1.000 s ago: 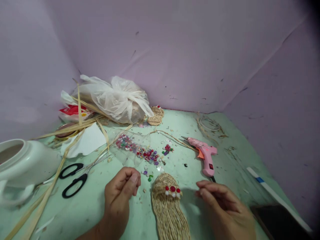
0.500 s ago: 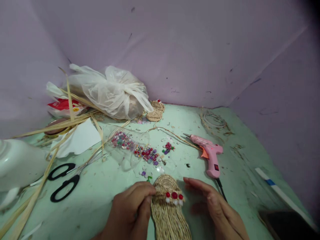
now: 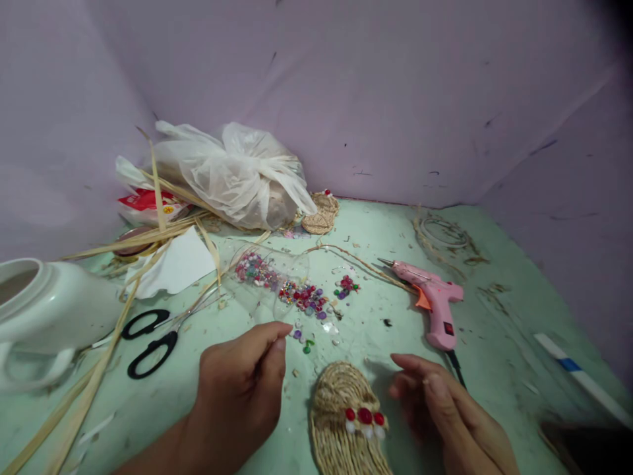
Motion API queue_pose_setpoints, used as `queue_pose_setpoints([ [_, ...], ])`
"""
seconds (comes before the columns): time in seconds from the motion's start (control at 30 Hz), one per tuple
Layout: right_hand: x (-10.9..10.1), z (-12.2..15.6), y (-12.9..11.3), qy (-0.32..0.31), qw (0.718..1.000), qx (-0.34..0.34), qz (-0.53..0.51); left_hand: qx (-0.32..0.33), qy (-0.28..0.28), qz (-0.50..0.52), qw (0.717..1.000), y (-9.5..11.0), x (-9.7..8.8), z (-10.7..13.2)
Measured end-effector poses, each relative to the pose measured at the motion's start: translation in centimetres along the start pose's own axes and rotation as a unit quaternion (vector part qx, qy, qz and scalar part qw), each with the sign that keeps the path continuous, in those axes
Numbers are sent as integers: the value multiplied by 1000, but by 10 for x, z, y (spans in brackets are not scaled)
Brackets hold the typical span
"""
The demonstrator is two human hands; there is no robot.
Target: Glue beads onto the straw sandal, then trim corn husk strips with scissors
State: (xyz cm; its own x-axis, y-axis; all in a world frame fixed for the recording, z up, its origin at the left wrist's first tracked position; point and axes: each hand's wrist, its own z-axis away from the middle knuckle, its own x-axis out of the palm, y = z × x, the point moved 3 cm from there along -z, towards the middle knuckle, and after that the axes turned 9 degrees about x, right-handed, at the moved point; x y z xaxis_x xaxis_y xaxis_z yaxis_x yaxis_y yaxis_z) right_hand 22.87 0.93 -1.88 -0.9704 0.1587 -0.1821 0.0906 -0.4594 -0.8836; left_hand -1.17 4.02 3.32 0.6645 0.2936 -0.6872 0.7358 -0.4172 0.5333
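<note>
A woven straw slipper [image 3: 341,389] lies on the table at the bottom centre, cut off by the lower edge. Red and white beads [image 3: 364,415] run across its strap. My left hand [image 3: 242,382] is to its left, apart from it, thumb and fingers pressed together; whatever is between them, if anything, is hidden. On the other side, my right hand [image 3: 450,415] is open with its fingers apart, close to the slipper's right edge. Coloured beads [image 3: 304,297] are spread in and beside a clear plastic container [image 3: 237,290] beyond my hands.
A pink glue gun [image 3: 435,297] lies at the right, its cord running toward me. Black-handled scissors [image 3: 153,353], straw strips [image 3: 93,382] and a white jug on its side [image 3: 74,297] are at the left. Behind sit a tied plastic bag [image 3: 237,171] and smaller woven slippers [image 3: 320,214].
My left hand has let go of the slipper and moved left and up from it. My right hand stays beside the slipper. The whole view has shifted a little.
</note>
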Motion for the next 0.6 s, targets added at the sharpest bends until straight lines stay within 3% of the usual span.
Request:
queue_pose_setpoints([
  [0.1,5,2,-6,6,1000,-11,14,47,-32,-51,997,2,9,-3],
  [0.33,11,4,-11,16,998,-48,22,81,-247,69,963,18,49,-28],
  [0.6,13,7,-18,-4,997,-69,30,95,-336,127,928,11,69,-45],
])
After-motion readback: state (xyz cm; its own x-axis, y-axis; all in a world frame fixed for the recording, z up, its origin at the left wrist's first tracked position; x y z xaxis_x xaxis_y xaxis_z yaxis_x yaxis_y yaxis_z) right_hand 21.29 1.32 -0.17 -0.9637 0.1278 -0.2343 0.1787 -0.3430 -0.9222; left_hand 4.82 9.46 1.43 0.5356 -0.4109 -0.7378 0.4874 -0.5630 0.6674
